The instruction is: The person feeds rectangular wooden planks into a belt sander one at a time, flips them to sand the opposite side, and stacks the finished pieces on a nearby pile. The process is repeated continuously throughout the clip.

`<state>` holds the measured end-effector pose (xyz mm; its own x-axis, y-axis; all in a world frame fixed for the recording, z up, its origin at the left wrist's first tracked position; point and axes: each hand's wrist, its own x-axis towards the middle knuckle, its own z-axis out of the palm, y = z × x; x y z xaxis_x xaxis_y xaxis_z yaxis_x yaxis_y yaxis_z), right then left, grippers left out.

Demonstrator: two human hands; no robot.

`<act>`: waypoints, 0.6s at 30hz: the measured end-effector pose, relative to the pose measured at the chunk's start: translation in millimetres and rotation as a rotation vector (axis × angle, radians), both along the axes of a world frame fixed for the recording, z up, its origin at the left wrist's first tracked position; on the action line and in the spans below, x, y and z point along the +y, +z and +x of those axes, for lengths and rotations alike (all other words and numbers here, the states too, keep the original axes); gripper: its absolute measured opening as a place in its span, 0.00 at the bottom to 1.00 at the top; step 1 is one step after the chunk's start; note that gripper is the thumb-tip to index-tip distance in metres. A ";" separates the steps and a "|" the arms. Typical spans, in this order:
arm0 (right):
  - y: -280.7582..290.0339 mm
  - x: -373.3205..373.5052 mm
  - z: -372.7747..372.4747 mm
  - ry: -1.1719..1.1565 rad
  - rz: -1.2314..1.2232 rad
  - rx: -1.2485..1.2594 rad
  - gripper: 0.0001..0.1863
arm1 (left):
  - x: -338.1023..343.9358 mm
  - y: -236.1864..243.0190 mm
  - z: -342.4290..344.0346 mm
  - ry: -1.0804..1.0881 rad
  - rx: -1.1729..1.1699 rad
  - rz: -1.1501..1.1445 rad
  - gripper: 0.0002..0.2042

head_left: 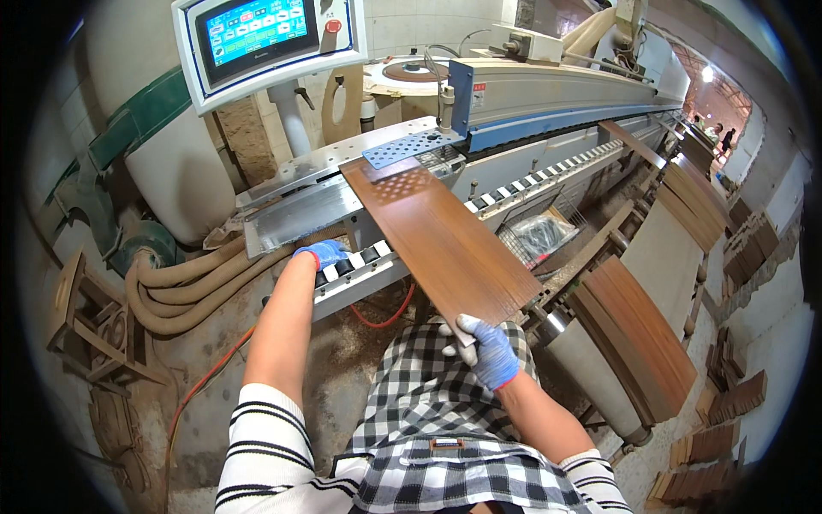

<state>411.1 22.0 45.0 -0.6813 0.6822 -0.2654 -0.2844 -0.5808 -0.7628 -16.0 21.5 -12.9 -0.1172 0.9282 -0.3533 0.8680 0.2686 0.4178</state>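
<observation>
A brown wooden board [449, 236] lies slantwise across the machine's feed side, its far end under a blue perforated plate [413, 148]. My right hand [488, 349], in a blue and grey glove, is closed on the board's near corner, thumb on top. Off to the left, my left hand [323, 254], in a blue glove, rests on a rail with black and white rollers [344, 265]. Its fingers lie over the rollers, partly hidden, and hold no board.
A control panel with a lit screen [257, 36] stands at upper left. The long machine beam [556, 94] runs away to the right. Stacked brown boards [638, 330] lie on a roller conveyor at right. Thick hoses [184, 287] and a wooden stool [94, 325] are at left.
</observation>
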 end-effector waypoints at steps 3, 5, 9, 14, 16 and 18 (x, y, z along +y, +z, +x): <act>7.7 14.9 7.5 -0.091 0.000 -0.038 0.19 | -1.7 -8.3 -6.7 -0.031 -0.017 0.042 0.23; 6.9 29.3 13.3 -0.134 -0.009 -0.028 0.20 | 0.3 -3.1 -1.9 -0.043 -0.018 0.042 0.23; 5.0 58.9 23.5 -0.244 0.027 -0.041 0.18 | 2.9 1.3 0.1 -0.009 0.011 -0.012 0.24; 5.3 101.7 44.5 -0.339 0.005 -0.089 0.16 | 1.7 -6.2 -6.6 0.010 -0.008 0.022 0.23; 10.8 114.8 46.2 -0.452 0.008 -0.141 0.14 | 0.7 -4.2 -3.6 0.006 -0.020 0.062 0.19; 9.0 126.4 51.3 -0.549 0.023 -0.228 0.15 | 0.5 2.1 2.2 0.037 -0.056 0.022 0.20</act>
